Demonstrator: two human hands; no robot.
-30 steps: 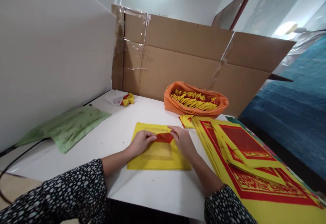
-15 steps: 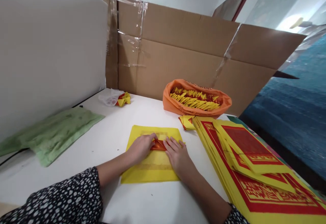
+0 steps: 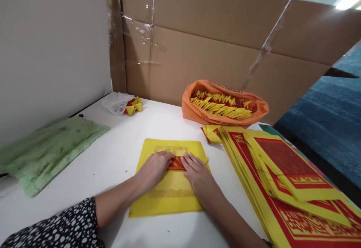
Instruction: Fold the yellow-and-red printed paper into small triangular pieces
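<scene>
The red strip [image 3: 176,164] sits right between both hands on the yellow paper [image 3: 166,207]. Left hand [image 3: 154,168] is at its 8 o'clock, fingers curled onto that end (can't tell if it's really pinching), and the right hand [image 3: 197,176] is at 4, fingers laid pretty flat on the other end. Orange bag's [image 3: 194,114] up around 1 o'clock, printed sheets [image 3: 290,157] at 3.

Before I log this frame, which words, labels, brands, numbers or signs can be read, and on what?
Nothing is legible.
Orange bag: dark print, too small and blurred.
Printed red-and-yellow sheets: ornate red characters or patterns, unreadable.
Cardboard panel: small dark mark near left edge, too blurred.
Yellow paper: no readable text.
</scene>
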